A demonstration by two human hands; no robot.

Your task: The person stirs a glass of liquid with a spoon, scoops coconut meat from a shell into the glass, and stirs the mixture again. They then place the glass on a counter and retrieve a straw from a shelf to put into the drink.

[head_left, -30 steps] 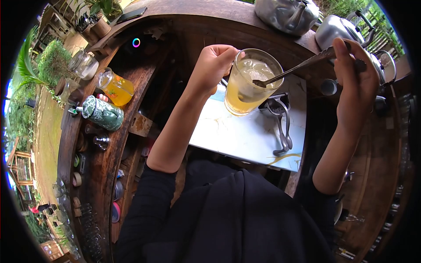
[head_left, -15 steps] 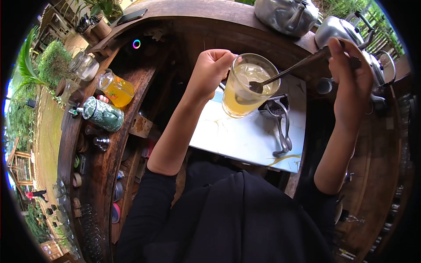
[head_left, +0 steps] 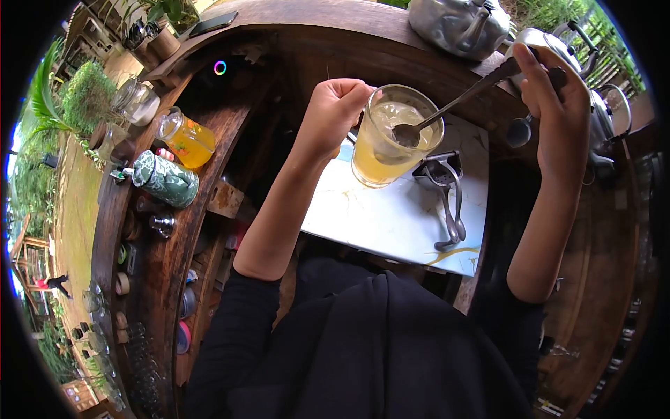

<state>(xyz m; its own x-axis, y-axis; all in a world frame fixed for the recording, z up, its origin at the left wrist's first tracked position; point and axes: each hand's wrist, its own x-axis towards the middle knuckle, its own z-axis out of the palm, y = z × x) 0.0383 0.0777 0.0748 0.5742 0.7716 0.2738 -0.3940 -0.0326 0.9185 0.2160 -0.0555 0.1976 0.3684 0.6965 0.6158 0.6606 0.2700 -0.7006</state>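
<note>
My left hand [head_left: 340,115] is closed round the handle of a glass mug [head_left: 377,159], which holds a pale yellow drink with ice. The mug is tilted above a white marble-patterned board [head_left: 363,216]. My right hand [head_left: 555,91] grips the upper end of a long metal spoon [head_left: 460,100]. The spoon's bowl sits inside the mug, at the surface of the drink. On the board, just right of the mug, lies a metal citrus squeezer [head_left: 447,195] with its handles toward me.
Along the left counter stand a jug of orange drink [head_left: 188,142], a green marbled enamel pitcher [head_left: 166,179] and a glass jar [head_left: 136,103]. Metal kettles [head_left: 457,26] are on the ledge at the back right. A phone [head_left: 213,24] lies on the back ledge.
My right hand has shifted slightly left, and the spoon has moved with it inside the mug. My left hand and the mug have stayed almost in place.
</note>
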